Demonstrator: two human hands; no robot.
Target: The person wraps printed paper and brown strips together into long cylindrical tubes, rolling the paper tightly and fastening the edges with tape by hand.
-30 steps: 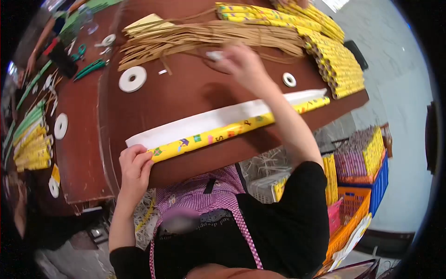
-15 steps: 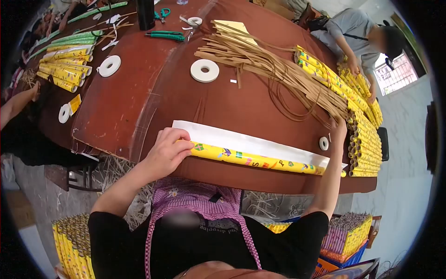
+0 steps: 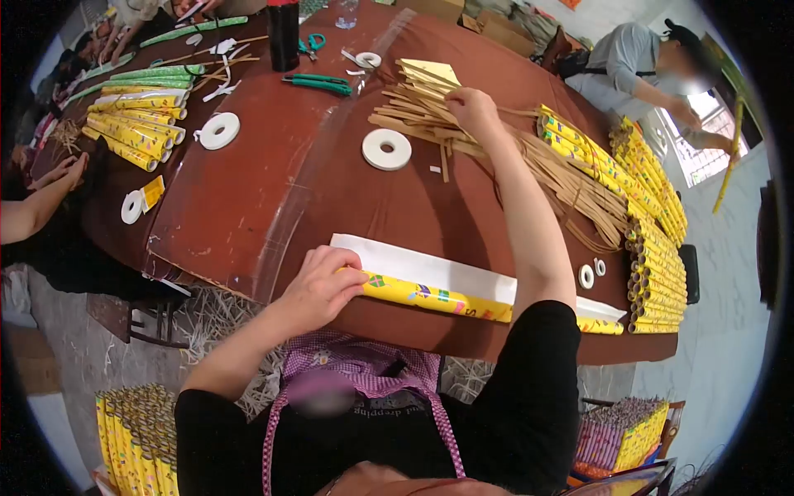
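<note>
My left hand (image 3: 325,283) is closed on the left end of a yellow printed paper roll (image 3: 422,293). The roll lies along the table's near edge, and a white unrolled strip of its paper (image 3: 430,258) shows behind it. My right forearm crosses over the roll and hides part of it. Far up the table, my right hand (image 3: 473,114) is at the pile of flat brown strips (image 3: 488,149), its fingers drawn together. Whatever is between those fingertips is too small to make out.
White tape rolls (image 3: 386,150) lie on the brown table, with green-handled cutters (image 3: 318,83) and a dark bottle (image 3: 283,37) farther back. Finished yellow tubes (image 3: 657,277) are stacked at right. Another person (image 3: 633,70) holds a yellow tube at far right; someone's hands (image 3: 70,172) show at left.
My right hand has moved left and away from me, from the strips' near right end to their far left part. My left hand stays on the roll. The person at right has lifted a tube.
</note>
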